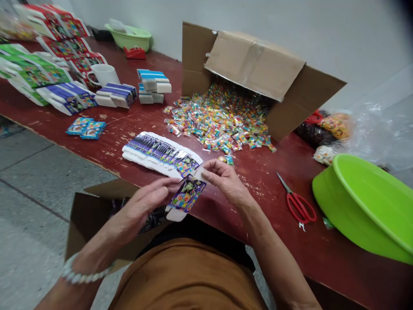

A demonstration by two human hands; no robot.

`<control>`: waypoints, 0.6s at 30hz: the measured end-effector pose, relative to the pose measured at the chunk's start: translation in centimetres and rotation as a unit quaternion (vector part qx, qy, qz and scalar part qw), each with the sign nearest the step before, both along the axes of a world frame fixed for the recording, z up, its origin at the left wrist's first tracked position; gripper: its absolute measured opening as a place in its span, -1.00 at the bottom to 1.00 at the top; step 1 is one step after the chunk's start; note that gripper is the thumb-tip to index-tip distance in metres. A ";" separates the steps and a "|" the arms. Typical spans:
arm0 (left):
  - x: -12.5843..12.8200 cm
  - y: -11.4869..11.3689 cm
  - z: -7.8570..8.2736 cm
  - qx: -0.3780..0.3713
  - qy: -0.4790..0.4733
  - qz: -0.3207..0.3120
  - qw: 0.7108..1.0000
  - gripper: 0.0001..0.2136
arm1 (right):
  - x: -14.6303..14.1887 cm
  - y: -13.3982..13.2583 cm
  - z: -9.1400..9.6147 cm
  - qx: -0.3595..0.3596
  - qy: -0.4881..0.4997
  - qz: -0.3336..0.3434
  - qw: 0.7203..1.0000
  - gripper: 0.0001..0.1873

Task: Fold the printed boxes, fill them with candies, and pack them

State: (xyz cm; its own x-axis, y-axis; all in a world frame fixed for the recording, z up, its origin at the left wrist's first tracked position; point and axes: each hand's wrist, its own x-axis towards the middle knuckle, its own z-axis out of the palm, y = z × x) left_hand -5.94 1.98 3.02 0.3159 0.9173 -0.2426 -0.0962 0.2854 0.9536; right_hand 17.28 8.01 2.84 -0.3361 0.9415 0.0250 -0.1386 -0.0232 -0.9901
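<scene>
Between my hands, over the table's front edge, is a small purple candy box (188, 193) with a cartoon print and white end flaps. My right hand (227, 181) pinches its upper white flap between thumb and fingers. Beside the box's left side is my left hand (146, 204), fingers stretched out and together; whether the fingertips touch the box I cannot tell. Just beyond lies a fanned row of flat purple boxes (161, 150). Past that, wrapped candies (222, 118) spill from a cardboard carton (254, 64) tipped on its side.
Red-handled scissors (300, 207) and a green basin (361, 206) sit to the right. At left are two blue packets (85, 128), a white mug (103, 75) and stacks of green boxes (35, 71) and red boxes (61, 26). An open carton (87, 219) stands below the table edge.
</scene>
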 end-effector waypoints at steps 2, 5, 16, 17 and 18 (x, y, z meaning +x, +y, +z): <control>1.3 -0.2 0.1 -0.089 -0.093 -0.138 0.982 -0.52 | -0.2 -1.0 0.9 -0.003 0.015 0.051 0.999 -0.69; 2.9 -1.1 -0.2 -0.157 -0.174 -0.193 0.953 -0.48 | -0.5 -1.7 1.3 0.000 0.022 0.094 0.995 -0.71; 5.1 -2.1 -0.7 -0.099 -0.093 0.048 0.990 -0.70 | -1.6 -5.5 -0.7 -0.115 0.085 0.034 0.989 -0.59; 5.3 -2.0 -0.9 -0.085 -0.087 0.053 0.991 -0.70 | -1.9 -5.8 -1.2 -0.124 0.078 0.013 0.989 -0.62; 5.5 -1.9 -1.2 -0.069 -0.077 0.056 0.993 -0.71 | -2.1 -6.0 -1.5 -0.125 0.064 -0.018 0.990 -0.64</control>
